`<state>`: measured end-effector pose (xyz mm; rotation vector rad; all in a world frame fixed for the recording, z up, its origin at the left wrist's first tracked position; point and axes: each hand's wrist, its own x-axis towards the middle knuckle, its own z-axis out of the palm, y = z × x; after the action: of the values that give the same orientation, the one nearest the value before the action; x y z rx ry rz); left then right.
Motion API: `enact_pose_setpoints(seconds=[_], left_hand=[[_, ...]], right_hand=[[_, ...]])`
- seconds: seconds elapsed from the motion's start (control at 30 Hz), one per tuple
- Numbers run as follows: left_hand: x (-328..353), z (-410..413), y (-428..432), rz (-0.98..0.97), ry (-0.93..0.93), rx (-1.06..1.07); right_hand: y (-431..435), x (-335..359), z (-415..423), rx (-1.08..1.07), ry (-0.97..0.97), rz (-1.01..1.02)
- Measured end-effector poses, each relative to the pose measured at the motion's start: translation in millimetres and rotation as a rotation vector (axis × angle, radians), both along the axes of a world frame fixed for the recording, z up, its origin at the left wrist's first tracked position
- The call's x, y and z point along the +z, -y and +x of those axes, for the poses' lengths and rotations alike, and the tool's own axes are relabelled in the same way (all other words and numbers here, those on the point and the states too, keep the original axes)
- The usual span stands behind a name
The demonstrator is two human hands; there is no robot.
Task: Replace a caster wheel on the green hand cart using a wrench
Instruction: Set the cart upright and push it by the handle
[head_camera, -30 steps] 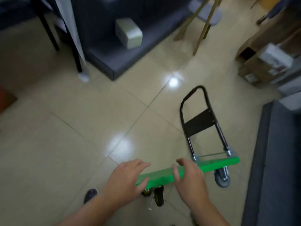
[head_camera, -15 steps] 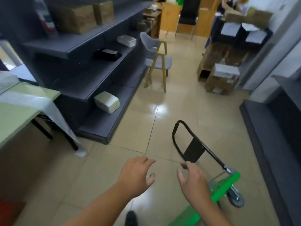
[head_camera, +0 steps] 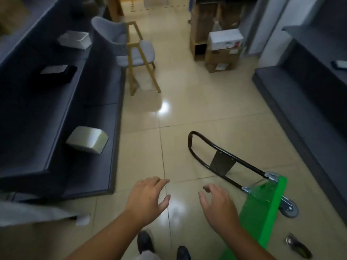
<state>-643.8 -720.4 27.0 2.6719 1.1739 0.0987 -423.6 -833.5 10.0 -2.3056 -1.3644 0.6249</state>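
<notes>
The floor [head_camera: 187, 113] fills far more of my view than it did a second ago. The head has lifted, and I now see down the aisle between the dark shelving [head_camera: 56, 109] on my left and more shelving along the right edge.

The green hand cart [head_camera: 262, 209] was under both palms a second ago, with the fingers over the top edge of its deck. It now stands by itself on the floor near the right-hand shelving, tipped on its long side with the green edge up. Its black handle [head_camera: 222, 165] lies folded out toward the middle of the floor.

The left hand [head_camera: 148, 199] has come off the deck and hovers above bare tile, with the fingers spread and holding nothing. The right hand [head_camera: 219, 209] has also let go. Its fingers are loosely bent and apart, just beside the deck but not touching it.

One caster wheel [head_camera: 289, 209] sticks out on the far side of the deck, clear of the floor. A small dark object [head_camera: 298, 248] lies near the bottom right corner; I cannot tell what it is.

My reading is that the cart is now positioned for the work. I see no wrench anywhere, so fetching one is probably next.
</notes>
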Motion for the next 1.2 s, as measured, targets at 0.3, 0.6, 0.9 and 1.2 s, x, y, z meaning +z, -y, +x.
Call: enact_pose_setpoints(seconds=[0.3,0.6,0.9,1.2], left_hand=[[-3,79,-171,0.031,-0.086,-0.413],[-69,225,-267,0.017,-0.292,-0.918],[-254,338,-354,-0.093,-0.363,-0.921],[-403,359,-431,-0.287,-0.742,-0.688]], right_hand=[[-121,-30,18,-0.345,0.041,0.01],[-226,-119,61,-0.757,-0.225,0.012],[-330,-285,130,-1.413,-0.909,0.138],[-391,-395,151,-1.671,-1.244,0.398]])
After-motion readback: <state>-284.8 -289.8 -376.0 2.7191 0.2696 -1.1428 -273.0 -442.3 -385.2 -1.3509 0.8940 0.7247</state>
